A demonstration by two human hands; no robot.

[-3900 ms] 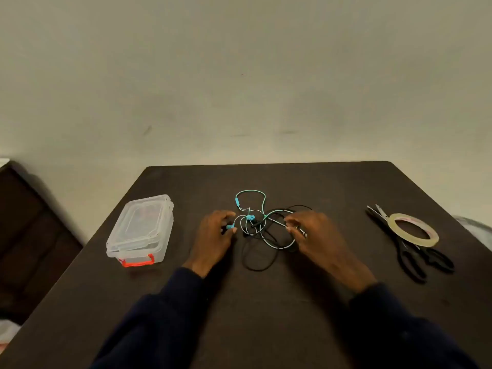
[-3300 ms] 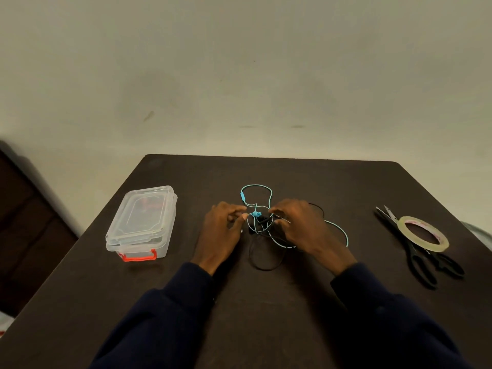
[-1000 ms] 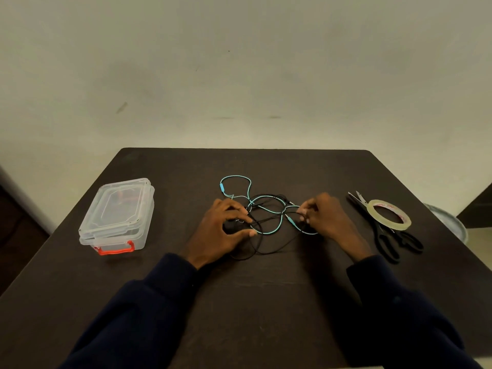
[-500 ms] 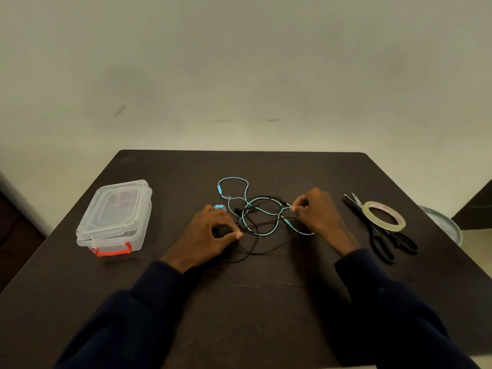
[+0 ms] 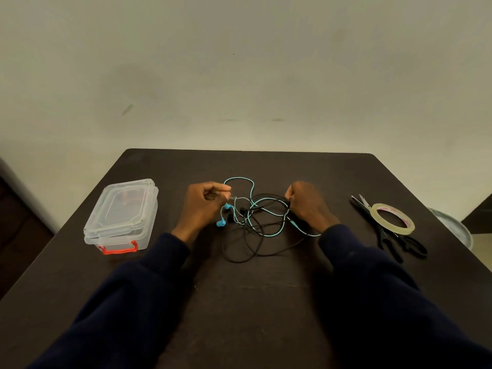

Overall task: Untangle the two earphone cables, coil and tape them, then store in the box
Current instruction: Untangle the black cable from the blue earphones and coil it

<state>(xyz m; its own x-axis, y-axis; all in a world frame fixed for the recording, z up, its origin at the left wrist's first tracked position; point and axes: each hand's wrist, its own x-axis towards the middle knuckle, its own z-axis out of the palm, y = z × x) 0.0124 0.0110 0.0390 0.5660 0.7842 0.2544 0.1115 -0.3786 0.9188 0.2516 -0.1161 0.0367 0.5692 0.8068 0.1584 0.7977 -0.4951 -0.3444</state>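
A: Two cables in your tangle (image 5: 253,219), mid-frame?
B: Yes, blue cable (image 5: 239,179) and black cable (image 5: 239,260). Your left hand (image 5: 205,206) pinches the blue cable; your right hand (image 5: 308,206) curls on the tangle's right edge. Box (image 5: 119,209) closed, left. Tape (image 5: 394,222) print, right: unreadable.

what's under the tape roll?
Black scissors: blades stick out beyond the tape roll, handles nearer the person. Their middle is covered by the roll.
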